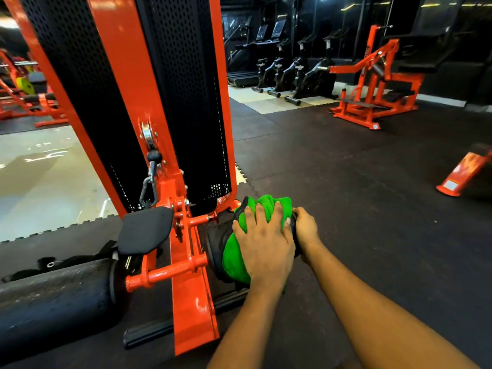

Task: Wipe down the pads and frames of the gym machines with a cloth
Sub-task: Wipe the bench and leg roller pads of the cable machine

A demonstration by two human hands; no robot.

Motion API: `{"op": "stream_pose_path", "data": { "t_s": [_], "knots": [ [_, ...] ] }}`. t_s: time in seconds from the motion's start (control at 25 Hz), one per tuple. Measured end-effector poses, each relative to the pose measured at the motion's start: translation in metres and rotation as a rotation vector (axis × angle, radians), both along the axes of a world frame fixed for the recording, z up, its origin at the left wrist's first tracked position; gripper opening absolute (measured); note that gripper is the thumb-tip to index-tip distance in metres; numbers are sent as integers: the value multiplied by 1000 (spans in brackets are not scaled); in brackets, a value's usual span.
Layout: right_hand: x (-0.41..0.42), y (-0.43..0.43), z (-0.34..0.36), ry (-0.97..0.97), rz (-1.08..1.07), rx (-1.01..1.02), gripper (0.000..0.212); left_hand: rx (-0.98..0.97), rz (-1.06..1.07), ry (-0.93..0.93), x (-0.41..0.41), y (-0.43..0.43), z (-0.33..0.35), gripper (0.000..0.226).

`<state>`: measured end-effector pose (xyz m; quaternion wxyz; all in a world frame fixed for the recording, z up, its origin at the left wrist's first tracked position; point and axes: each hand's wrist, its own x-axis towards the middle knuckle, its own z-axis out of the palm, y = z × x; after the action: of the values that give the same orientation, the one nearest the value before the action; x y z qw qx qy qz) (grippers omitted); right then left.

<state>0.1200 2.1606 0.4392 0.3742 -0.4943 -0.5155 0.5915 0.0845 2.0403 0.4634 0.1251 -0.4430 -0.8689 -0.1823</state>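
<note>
Left hand: the left hand (263,243) lay spread over the green cloth (235,255), its fingers bent round it, holding it down against the pad.
Right hand: the right hand (306,227) clasped the outer end of the same pad; its fingertips were hidden, so the hold seemed firm but could not be fully judged.
Cloth: bunched and wrapped over the top of the right roller pad (218,241), covering most of its outer half.
Right roller pad: black, low to the floor, sticking out sideways from the orange frame (191,288).
Left roller pad (53,294): black and scuffed, on the frame's opposite side, untouched by either hand.
Flat pad (145,229): a small black cushion just above the left roller pad.
Guard: black perforated guard panels (85,75) stood upright behind the frame.
Floor: dark rubber mats (359,209).
Background: another orange machine (372,83) and a row of exercise bikes (292,73), well apart from the hands.
</note>
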Motion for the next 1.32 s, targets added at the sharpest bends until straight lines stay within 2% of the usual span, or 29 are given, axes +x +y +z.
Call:
{"op": "stream_pose_path", "data": {
  "t_s": [0.12, 0.28, 0.52, 0.64, 0.72, 0.8, 0.88, 1.0, 1.12, 1.2, 1.32],
  "knots": [
    [1, 1, 0, -18, -3, -3, 33, -109, 16, -3, -9, 25, 20, 38],
    [0, 1, -2, -48, 1, 34, 41, -196, -25, -212, -26, 50, 42, 42],
    [-3, -2, 0, 30, -1, -46, 35, 94, 12, 11, -22, -24, 0, 49],
    [-2, -4, 2, 13, 8, -46, 35, 29, 52, -9, -37, -23, 11, 48],
    [-1, -4, 4, 12, 10, -58, 34, -141, 67, -192, -68, 0, 25, 51],
    [-1, -5, 4, 5, 12, -73, 32, -320, 70, -491, -109, 15, 42, 61],
    [0, -5, 3, -2, 21, -80, 32, -396, 41, -576, -125, 13, 50, 68],
    [1, -4, -2, 5, 24, -69, 35, -236, 21, -491, -106, -10, 39, 52],
    [1, -2, -2, 9, 29, -54, 35, 22, 81, -194, -81, -25, 26, 37],
    [4, 0, 3, 14, 76, -80, 35, 76, 124, -21, -68, -33, 12, 37],
    [5, 1, 10, -3, 144, -160, 33, 172, 91, 37, -36, -54, -27, 45]
  ]
}}
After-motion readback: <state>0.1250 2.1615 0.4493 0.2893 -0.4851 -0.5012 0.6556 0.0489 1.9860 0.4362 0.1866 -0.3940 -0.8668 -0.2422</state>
